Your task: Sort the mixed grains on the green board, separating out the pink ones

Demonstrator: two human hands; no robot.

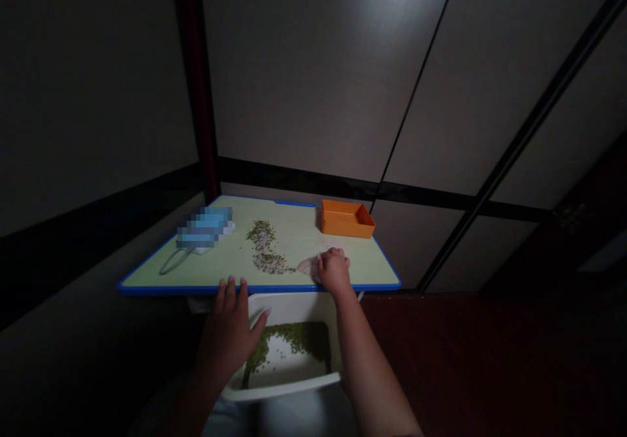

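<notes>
My left hand [231,327] rests at the table's front edge with its fingers stretched out and its thumb over a white bin [294,303]. Inside the bin lie many small green beans [308,338], spread around a bare patch. On the table, my right hand [334,270] is closed, fingers curled down; whatever they may hold is hidden. Beside it, to the left, a pinkish-brown patterned shape [308,267] shows on the tabletop, and I cannot tell if it is printed or loose. Left of that, small green and brownish beans [269,262] lie scattered in two patches.
A pale green folding table [230,270] with blue edges stands against a panelled wall [304,97]. An orange open box [345,221] sits at its back right. On the left lies a blurred blue object [204,226] with a grey loop. Dark reddish floor [416,345] lies to the right.
</notes>
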